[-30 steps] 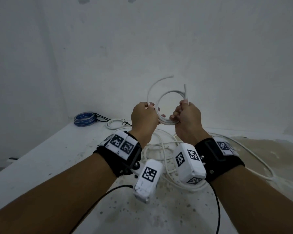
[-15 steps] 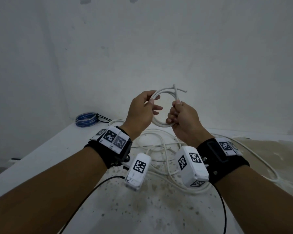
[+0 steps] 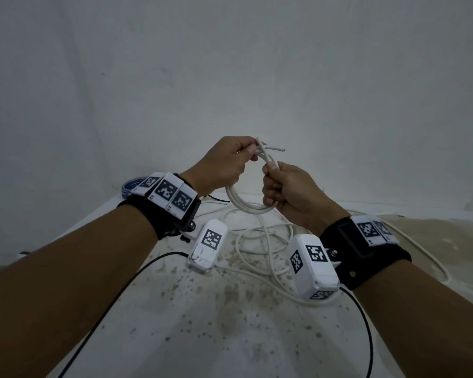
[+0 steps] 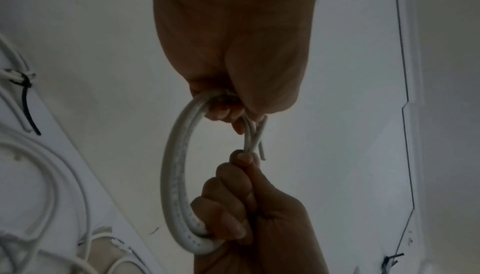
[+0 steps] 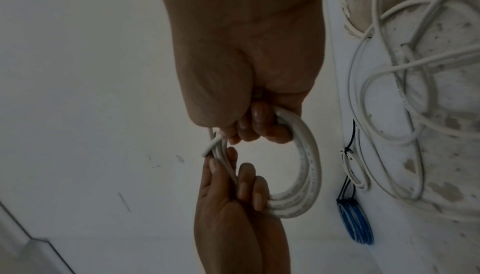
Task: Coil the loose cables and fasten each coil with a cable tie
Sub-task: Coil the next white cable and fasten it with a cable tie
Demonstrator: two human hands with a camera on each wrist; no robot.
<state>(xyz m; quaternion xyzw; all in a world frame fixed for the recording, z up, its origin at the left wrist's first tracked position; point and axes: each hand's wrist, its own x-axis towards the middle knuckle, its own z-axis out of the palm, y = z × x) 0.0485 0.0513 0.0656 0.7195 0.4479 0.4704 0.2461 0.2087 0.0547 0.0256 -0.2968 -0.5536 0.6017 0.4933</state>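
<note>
My left hand (image 3: 224,162) pinching coil (image 3: 246,205) top by its loose ends, my right hand (image 3: 287,192) fisted round coil at 3 o'clock, coil raised above table (image 3: 230,336), loose cables (image 3: 260,241) below, blue coil (image 3: 130,185) at 9 o'clock

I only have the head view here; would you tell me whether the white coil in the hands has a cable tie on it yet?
Observer: No. In both wrist views the white coil shows bare turns with no tie.
Operator: How is the right hand holding it?
Observer: The right hand curls its fingers round the coil's lower arc.
Operator: And the blue coil half hidden behind the left wrist?
Observer: The blue coil is already bound by a black cable tie.
</note>
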